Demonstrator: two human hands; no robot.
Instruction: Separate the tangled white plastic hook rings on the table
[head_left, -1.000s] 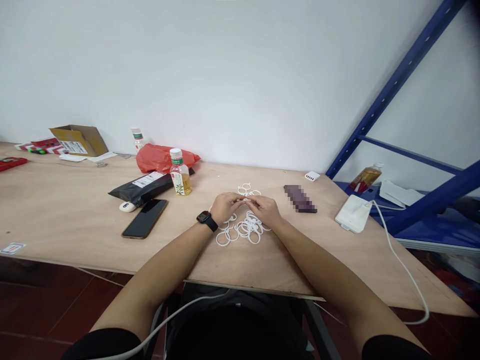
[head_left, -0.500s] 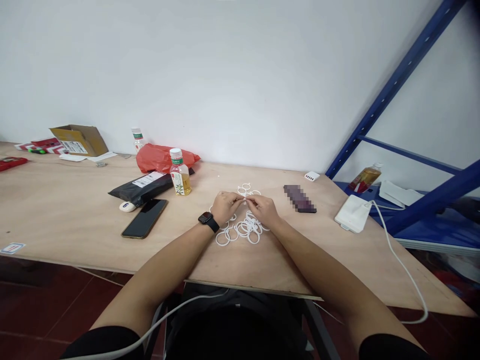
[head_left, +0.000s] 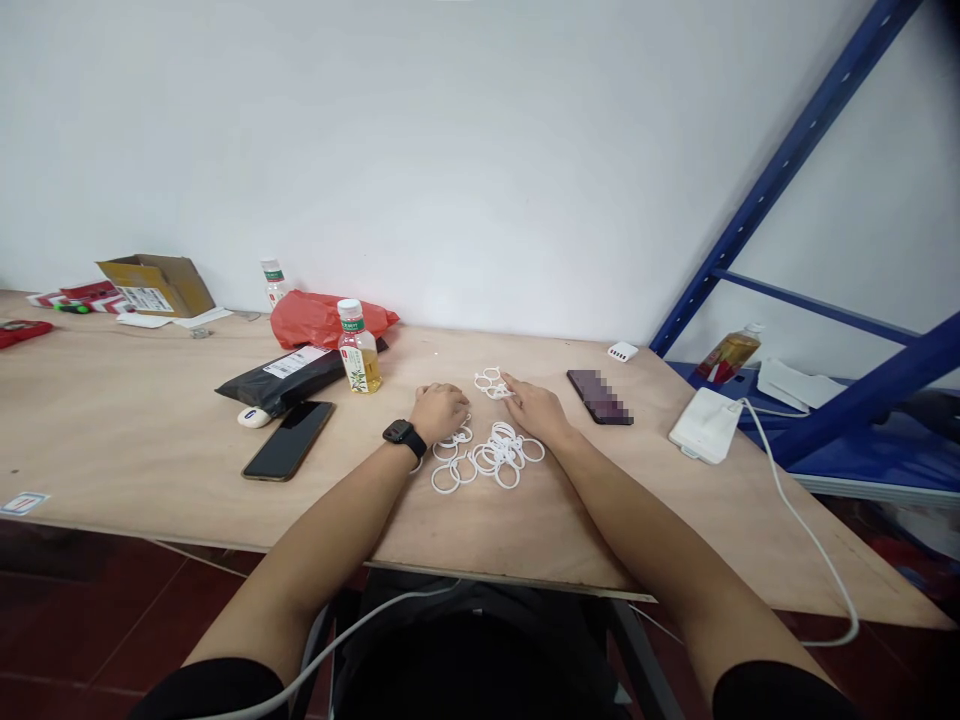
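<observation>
A heap of several white plastic rings [head_left: 491, 455] lies on the plywood table [head_left: 150, 440] in front of me. A smaller group of white rings [head_left: 489, 381] lies just beyond it. My left hand [head_left: 439, 408], with a black watch [head_left: 405, 437] on the wrist, rests knuckles up at the heap's left edge. Its fingers are curled under, and what they hold is hidden. My right hand [head_left: 534, 408] lies flat with fingers stretched forward, and its fingertips touch the smaller group of rings.
Left of my hands are a tea bottle [head_left: 358, 346], a black phone [head_left: 289, 440], a black parcel bag [head_left: 281, 375] and a red bag [head_left: 322, 315]. A dark phone [head_left: 598, 396], a white charger box [head_left: 705, 424] with its cable, and blue shelving [head_left: 825, 330] stand at right.
My hands were together, pinching a ring above the heap. They have parted: the right reached forward to the far rings, the left dropped to the table.
</observation>
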